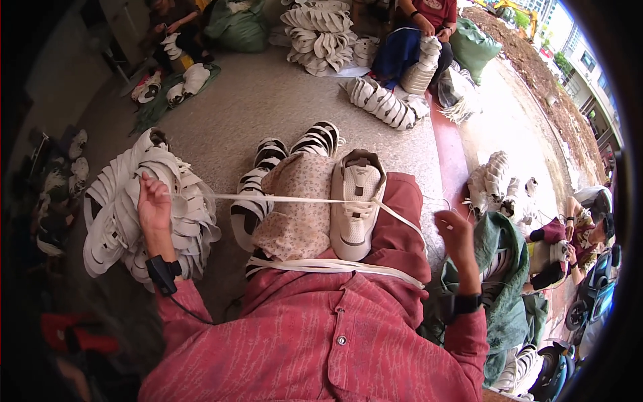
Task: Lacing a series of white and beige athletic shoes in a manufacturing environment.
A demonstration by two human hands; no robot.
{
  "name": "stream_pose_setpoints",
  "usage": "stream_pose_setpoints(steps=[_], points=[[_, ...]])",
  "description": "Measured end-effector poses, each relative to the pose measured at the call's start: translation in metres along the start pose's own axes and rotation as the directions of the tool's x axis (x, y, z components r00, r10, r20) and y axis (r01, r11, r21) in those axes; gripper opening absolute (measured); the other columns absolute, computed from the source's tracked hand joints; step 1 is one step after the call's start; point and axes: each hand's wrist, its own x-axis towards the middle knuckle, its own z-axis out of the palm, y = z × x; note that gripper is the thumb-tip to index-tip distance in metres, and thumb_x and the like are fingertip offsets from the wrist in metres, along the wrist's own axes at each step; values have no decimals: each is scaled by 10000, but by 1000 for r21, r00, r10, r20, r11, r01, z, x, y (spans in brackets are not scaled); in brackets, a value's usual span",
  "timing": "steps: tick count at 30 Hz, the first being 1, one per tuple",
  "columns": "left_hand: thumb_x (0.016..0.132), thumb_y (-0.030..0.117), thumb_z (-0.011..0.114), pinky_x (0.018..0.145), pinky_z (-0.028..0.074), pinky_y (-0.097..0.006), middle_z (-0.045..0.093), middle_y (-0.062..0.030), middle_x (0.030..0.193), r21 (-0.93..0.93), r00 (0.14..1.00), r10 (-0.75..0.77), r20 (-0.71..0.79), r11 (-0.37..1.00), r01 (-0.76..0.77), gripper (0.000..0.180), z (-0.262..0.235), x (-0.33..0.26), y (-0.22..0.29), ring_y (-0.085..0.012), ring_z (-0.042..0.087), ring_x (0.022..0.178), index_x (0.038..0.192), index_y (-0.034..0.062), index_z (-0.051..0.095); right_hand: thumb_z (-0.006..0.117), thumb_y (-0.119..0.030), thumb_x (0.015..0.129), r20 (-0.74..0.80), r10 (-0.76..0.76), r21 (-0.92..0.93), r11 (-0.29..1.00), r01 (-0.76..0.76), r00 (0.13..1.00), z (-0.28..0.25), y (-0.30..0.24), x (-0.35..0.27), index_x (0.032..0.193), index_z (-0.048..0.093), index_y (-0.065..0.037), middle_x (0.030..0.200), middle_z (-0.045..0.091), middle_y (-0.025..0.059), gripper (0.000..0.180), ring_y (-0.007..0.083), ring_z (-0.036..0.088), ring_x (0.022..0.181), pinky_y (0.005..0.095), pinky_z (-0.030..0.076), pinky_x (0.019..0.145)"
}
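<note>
A white shoe upper [357, 204] lies on my right thigh, next to a floral cloth [295, 208] spread over my lap. A long white lace [295, 199] runs taut from the shoe to my left hand [153, 204], which is raised and shut on its end. The lace's other part [400, 218] slants from the shoe toward my right hand [455, 236], which is lifted to the right with curled fingers pinching it. More white lace [335, 266] lies across my red shirt below the shoe.
A big pile of white shoe uppers [120, 214] sits at my left. My striped sandals [295, 151] rest on the concrete floor. Other people sit with further piles [321, 33] and green sacks [474, 45] at the back and right. A green sack [509, 281] lies beside my right arm.
</note>
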Motion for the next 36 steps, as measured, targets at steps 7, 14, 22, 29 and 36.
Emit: stream_pose_setpoints(steps=[7,14,22,29,36], points=[[986,217,501,391,188,-214,288,101,560,797,979,-139,149,603,-36,234,98,-36,-94,-8,217,442,1032,26,629,710,-167,762,237,-470,-125,853,507,850,86,-93,46,944,673,-102,943,602,52,196,274,584,911,388,474,792],[904,210,601,601,462,-276,606,13,635,820,703,-431,566,204,-535,197,89,-54,-237,-114,555,599,877,35,687,732,-199,746,335,-571,-156,751,642,749,102,-100,78,875,685,-158,927,576,8,144,217,545,925,365,385,818],[869,306,615,633,500,-338,679,-89,767,750,601,-588,541,14,-662,223,96,-63,-273,-260,657,688,904,104,704,746,-209,744,431,-510,24,832,555,745,100,-68,88,845,677,-171,836,556,-15,128,181,544,847,338,336,823],[837,242,622,809,386,-360,591,-32,790,489,447,-477,757,-42,-871,136,77,-67,-281,-208,598,822,808,117,669,738,-212,751,436,-424,-93,856,508,794,110,-81,77,859,670,-166,849,570,-6,135,196,553,852,353,344,807],[799,179,643,830,343,-366,542,-41,765,488,445,-402,800,5,-873,97,77,-70,-285,-209,568,814,752,100,611,674,-172,816,442,-394,34,905,423,806,108,-105,67,874,660,-124,845,603,24,77,215,574,796,341,353,782]])
